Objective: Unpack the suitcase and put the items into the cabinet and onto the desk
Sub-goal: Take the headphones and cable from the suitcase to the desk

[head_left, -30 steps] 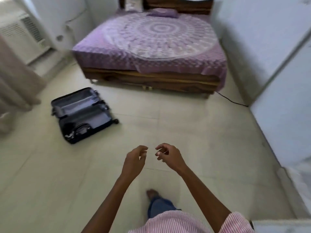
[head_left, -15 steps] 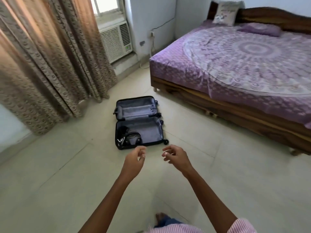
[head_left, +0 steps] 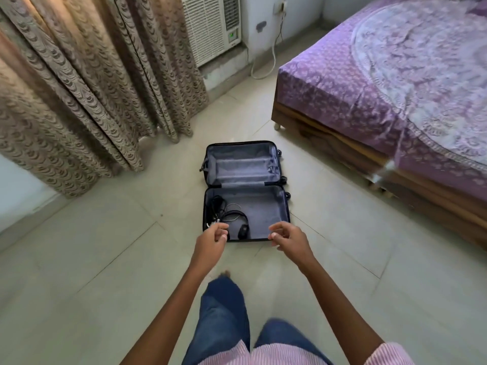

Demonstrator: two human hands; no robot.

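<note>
Headphones (head_left: 235, 219) and cables (head_left: 216, 206) are lying in the suitcase's (head_left: 263, 212) near-left corner. Left hand (head_left: 210, 242) and right hand (head_left: 288, 239) are hovering at its near edge, grip loose, empty. Light, tangly load, I'm guessing: headband's offering the best hold.

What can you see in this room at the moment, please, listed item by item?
Suitcase: 1, dark with grey lining, open flat on floor.
Headphones: 1, black, in suitcase's near half.
Cables: 1 bundle, black and white, near half, left side.
Curtains: 1 set, beige patterned, left.
Air conditioner: 1, white, far wall.
Bed: 1, purple cover, wooden frame, right.
Legs: 2, blue jeans, bottom centre.
Left grip: 1, empty, relaxed, before suitcase's near-left corner.
Right grip: 1, empty, relaxed, before near-right corner.
</note>
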